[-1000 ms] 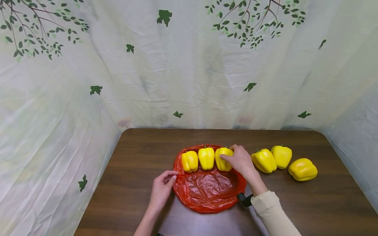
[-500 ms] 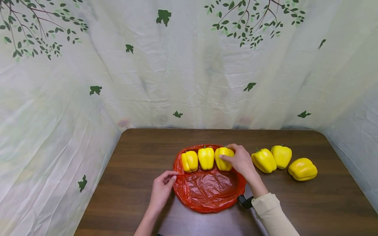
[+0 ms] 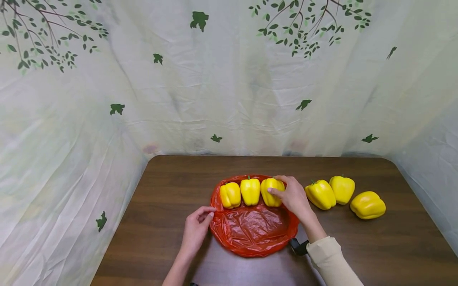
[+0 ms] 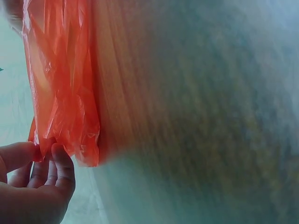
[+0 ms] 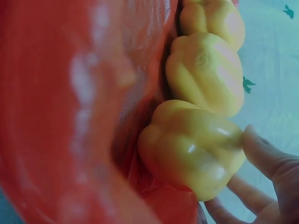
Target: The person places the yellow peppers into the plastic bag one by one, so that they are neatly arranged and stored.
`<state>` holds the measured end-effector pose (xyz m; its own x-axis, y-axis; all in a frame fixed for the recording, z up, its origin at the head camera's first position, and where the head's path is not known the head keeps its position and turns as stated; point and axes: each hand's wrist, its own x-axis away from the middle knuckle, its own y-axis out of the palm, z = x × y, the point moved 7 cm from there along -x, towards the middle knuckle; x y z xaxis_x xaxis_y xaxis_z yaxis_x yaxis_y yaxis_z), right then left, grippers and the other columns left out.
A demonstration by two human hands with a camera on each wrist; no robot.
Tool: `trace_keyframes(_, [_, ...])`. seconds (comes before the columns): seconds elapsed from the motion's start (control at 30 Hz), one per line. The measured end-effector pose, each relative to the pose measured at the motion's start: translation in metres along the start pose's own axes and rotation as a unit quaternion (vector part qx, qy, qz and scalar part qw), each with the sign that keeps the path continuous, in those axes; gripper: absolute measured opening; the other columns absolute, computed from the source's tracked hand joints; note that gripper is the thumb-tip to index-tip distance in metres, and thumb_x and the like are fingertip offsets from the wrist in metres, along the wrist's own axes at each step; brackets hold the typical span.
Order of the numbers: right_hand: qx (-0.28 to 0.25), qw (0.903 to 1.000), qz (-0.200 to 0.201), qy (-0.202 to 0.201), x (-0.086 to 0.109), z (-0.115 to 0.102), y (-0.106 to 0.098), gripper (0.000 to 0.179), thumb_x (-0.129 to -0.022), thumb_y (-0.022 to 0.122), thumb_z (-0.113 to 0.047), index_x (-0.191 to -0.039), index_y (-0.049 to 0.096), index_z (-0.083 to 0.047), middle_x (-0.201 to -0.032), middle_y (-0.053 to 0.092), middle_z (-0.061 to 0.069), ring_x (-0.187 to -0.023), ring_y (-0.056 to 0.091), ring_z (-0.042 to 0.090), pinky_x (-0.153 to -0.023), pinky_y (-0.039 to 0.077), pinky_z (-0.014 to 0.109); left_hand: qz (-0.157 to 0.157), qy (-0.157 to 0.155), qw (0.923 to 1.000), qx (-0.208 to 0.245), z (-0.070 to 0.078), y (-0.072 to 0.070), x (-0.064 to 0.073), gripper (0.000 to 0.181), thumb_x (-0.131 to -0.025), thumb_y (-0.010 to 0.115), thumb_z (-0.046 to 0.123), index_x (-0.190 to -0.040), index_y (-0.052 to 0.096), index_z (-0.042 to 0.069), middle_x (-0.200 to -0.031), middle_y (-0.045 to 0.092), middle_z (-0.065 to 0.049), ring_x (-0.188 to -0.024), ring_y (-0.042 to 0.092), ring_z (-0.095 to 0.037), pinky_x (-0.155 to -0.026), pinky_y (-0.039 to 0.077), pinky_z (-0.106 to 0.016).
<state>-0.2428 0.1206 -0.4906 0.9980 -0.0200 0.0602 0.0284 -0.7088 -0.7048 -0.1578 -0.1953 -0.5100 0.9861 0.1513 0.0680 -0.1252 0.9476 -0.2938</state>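
Peppers (image 3: pixel 250 192), yellow: six, with one red bag (image 3: pixel 257 234)

Bag: one, thin crinkled plastic, its mouth spread into a wide oval on the counter (image 3: pixel 171 186). Seen from the left wrist, its side is creased and lets light through.

Peppers inside the bag: three, in a row along its far side. Left pepper (image 3: pixel 230 195) and middle pepper (image 3: pixel 250 194) sit close together; right pepper (image 3: pixel 269 194) ends the row under the fingers.

Peppers outside the bag: three, all on the counter to the right. Two form a close pair (image 3: pixel 320 194); the third pepper (image 3: pixel 367 205) lies on its side near them.

Hands: two. Left hand (image 3: pixel 196 226) pinches the bag's left edge between thumb and fingertips. Right hand (image 3: pixel 292 194) grips the right pepper, thumb on one side, fingers around the other.

Sleeve (image 3: pixel 332 258): one, cream, on the right arm. Black device (image 3: pixel 299 246): one, at the right wrist.

Surface: dark brown, wood-grained, far corners rounded.

Room: pale, wrinkled cloth (image 3: pixel 229 87) behind and at both sides. Printed branches (image 3: pixel 53 29): two clusters, along the top. Larger dark green shapes (image 3: pixel 198 20): eight, scattered.
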Motion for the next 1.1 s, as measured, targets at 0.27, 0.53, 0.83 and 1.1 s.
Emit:
trace_keyframes(0.27, [-0.027,0.9996,-0.011,-0.002,0.016,-0.014,-0.017,0.058,-0.088,0.074,-0.033,-0.136,0.055,-0.007,-0.136,0.05,0.019,-0.118,0.051,0.038,-0.094,0.047,0.053,0.003,0.011,0.9999,0.007,0.002,-0.001,0.0,0.016,-0.094,0.061,0.0,-0.103,0.073,0.007,-0.102,0.067,-0.011,-0.08,0.061,-0.023,-0.064,0.053,-0.025])
trace_keyframes(0.53, [-0.036,0.9991,0.01,-0.02,0.027,-0.011,-0.031,0.055,-0.089,0.074,-0.032,-0.135,0.056,-0.009,-0.137,0.051,0.017,-0.119,0.051,0.037,-0.092,0.048,0.054,0.003,0.014,0.9999,0.009,0.003,-0.003,-0.001,0.018,-0.094,0.059,-0.004,-0.104,0.072,0.005,-0.103,0.066,-0.014,-0.079,0.06,-0.021,-0.063,0.051,-0.025])
trace_keyframes(0.83, [-0.031,0.9986,0.024,-0.036,0.04,-0.008,-0.045,0.054,-0.089,0.074,-0.031,-0.136,0.056,-0.011,-0.132,0.054,0.018,-0.098,0.056,0.032,-0.077,0.054,0.042,0.014,0.044,0.9989,-0.002,0.004,-0.003,-0.001,0.021,-0.091,0.059,-0.009,-0.1,0.073,0.004,-0.097,0.068,-0.011,-0.081,0.062,-0.019,-0.068,0.051,-0.024])
trace_keyframes(1.1, [-0.021,0.9962,0.043,-0.073,0.051,-0.002,-0.055,0.053,-0.088,0.076,-0.024,-0.135,0.056,-0.01,-0.132,0.055,0.016,-0.108,0.057,0.037,-0.086,0.052,0.052,0.017,0.032,0.9993,-0.011,0.001,-0.004,-0.001,0.022,-0.092,0.058,-0.008,-0.1,0.074,0.006,-0.101,0.068,-0.011,-0.081,0.06,-0.021,-0.065,0.05,-0.024])
